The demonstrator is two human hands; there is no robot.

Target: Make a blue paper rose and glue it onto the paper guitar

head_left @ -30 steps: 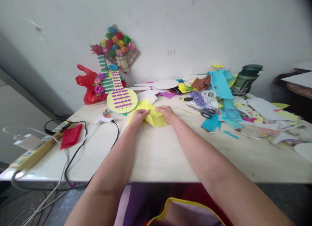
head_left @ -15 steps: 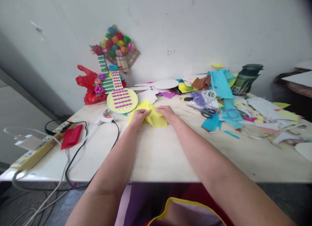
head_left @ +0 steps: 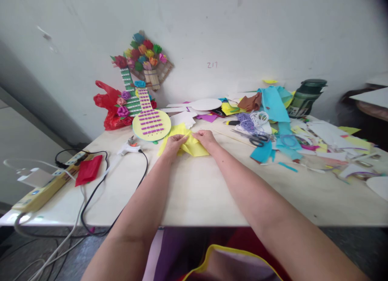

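Thin, creased bright-yellow sheet [head_left: 196, 148], likely crepe paper, over pale smooth worktop [head_left: 206, 192]. Left hand [head_left: 176, 144] and right hand [head_left: 205, 138] each pinching it between fingertips. Probably very light, limp, easily torn; best held near edges, gently, fingertips close together.

Two hands at centre, left hand [head_left: 174, 146] and right hand [head_left: 206, 140]; yellow paper [head_left: 197, 148] there, sheet count unclear; two striped cutouts left of centre, yellow cutout [head_left: 165, 123] and green cutout [head_left: 133, 103]; one flower basket [head_left: 148, 65], upper left; one glue gun [head_left: 129, 149], one charger [head_left: 34, 177], one power strip [head_left: 39, 197] at left; one scissors [head_left: 257, 139] right of centre; one bottle [head_left: 308, 97] upper right.
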